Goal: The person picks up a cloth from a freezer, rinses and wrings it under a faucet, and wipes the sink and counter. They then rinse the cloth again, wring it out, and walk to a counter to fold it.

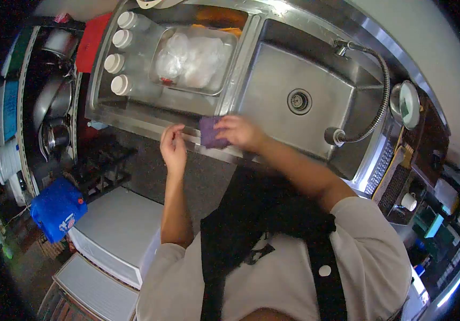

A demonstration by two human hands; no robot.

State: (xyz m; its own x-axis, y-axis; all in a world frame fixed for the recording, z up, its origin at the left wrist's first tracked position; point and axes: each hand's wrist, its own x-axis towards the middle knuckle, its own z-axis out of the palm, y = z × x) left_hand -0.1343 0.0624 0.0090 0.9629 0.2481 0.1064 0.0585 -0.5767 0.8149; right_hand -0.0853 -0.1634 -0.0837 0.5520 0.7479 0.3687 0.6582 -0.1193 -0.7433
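A: Where is the purple cloth (207,135)?
B: It lies at the front edge (191,139) of the sink counter, close to where the two basins meet, under the person's right hand (239,132).
A: How are that hand's fingers set?
B: They are bent over the cloth and grasp it; the hand is a little blurred, and the thumb's place can't be told.
A: And the left hand (174,147)?
B: It is raised just to the left of the cloth, apart from it, with its fingers released and loosely curled. Whether it touches the edge, one can't tell.
A: What stands in the left basin?
B: Four bottles with white caps (114,63) in a row along its left side, and beside them a metal tray (232,59) with clear plastic bags (203,59) in it.
A: And the right basin (275,69)?
B: It has a round drain (299,101) in its floor, and a bendy hose (386,96) curves along its right side.
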